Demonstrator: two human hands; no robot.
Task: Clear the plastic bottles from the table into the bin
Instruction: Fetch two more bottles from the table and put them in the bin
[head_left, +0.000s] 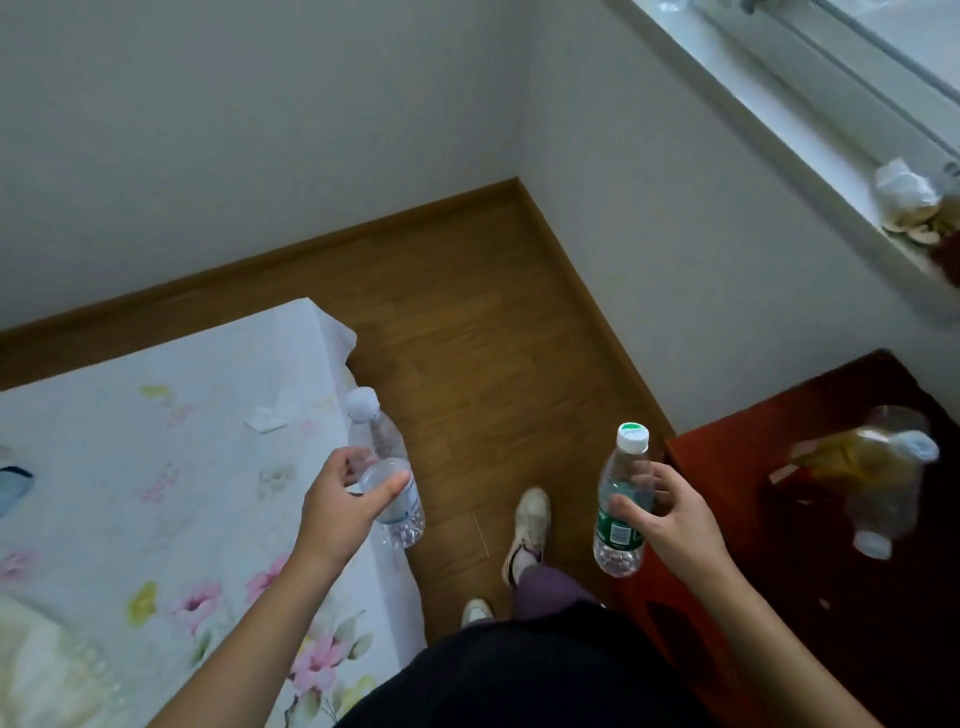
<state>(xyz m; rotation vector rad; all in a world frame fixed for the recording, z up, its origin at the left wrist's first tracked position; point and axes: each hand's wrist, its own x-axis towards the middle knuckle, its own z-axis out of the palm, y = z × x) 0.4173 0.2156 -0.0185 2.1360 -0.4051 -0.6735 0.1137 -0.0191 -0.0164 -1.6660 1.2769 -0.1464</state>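
Observation:
My left hand (345, 501) grips a clear plastic bottle with a white cap (387, 467), held upright over the edge of the bed. My right hand (662, 512) grips a clear bottle with a green label and white cap (621, 499), held upright above the floor beside the dark red table (737, 467). Two more clear bottles (883, 483) lie blurred on that table at the right, next to some yellowish wrapping. No bin is in view.
A bed with a flowered white sheet (130, 493) fills the lower left. Bare wooden floor (467, 322) runs to the room corner ahead. My feet in light shoes (530, 525) stand between bed and table. A window sill (810, 156) with clutter sits upper right.

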